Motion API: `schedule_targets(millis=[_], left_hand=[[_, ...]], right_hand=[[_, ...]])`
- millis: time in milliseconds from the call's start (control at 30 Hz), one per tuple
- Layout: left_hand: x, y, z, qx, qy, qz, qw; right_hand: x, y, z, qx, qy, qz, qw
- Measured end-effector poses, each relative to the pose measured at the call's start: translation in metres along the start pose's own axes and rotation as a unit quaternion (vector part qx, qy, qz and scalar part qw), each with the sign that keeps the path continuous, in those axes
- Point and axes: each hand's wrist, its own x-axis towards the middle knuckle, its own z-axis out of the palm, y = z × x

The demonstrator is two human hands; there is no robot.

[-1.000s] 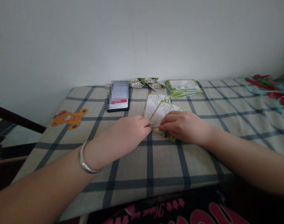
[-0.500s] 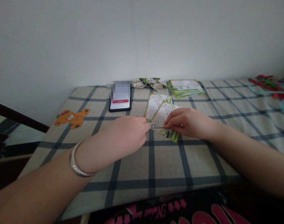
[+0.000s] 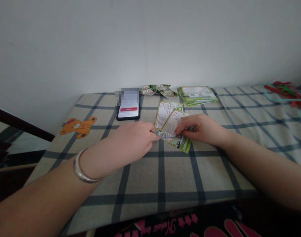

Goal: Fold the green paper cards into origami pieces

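Observation:
Green-and-white printed cards lie overlapping on the checked tablecloth between my hands. The upper one is a printed paper card (image 3: 172, 122), turned at a slant and partly folded at its near end. Beneath it shows another printed card (image 3: 162, 113). My left hand (image 3: 137, 136), with a silver bangle on the wrist, pinches the upper card's near left corner. From the other side my right hand (image 3: 198, 130) holds that card's right edge, fingers curled together over it. Both fingertips are partly hidden by the hands.
A phone (image 3: 128, 110) with a lit screen lies behind my left hand. Folded paper pieces (image 3: 159, 90) and a stack of printed cards (image 3: 198, 94) sit along the wall. Red, green and light-blue strips (image 3: 286, 92) lie far right. A bear picture (image 3: 78, 126) is at left.
The folded near end of the upper card now shows more of its printed face between my fingers. My hands have barely moved; the whole view has shifted slightly.

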Motion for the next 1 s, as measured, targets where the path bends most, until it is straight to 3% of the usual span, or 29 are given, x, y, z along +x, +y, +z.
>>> schedule_targets(millis=[300, 467, 600, 800, 1000], left_hand=[[0.003, 0.018, 0.008, 0.097, -0.004, -0.022, 0.995], [0.009, 0.019, 0.014, 0.111, 0.051, -0.013, 0.992], [0.012, 0.014, 0.021, 0.089, 0.094, -0.011, 0.991], [0.011, 0.011, 0.026, 0.083, 0.093, 0.001, 0.992], [0.011, 0.009, 0.024, 0.065, 0.121, -0.056, 0.989]], right_hand=[[0.0, 0.004, 0.001, 0.02, 0.01, -0.003, 1.0], [-0.001, -0.001, 0.0, -0.001, 0.008, -0.046, 0.999], [-0.002, -0.004, 0.0, -0.045, 0.045, -0.069, 0.996], [0.0, -0.001, 0.001, -0.133, 0.088, -0.018, 0.987], [0.0, 0.001, 0.001, -0.084, 0.129, -0.016, 0.988]])
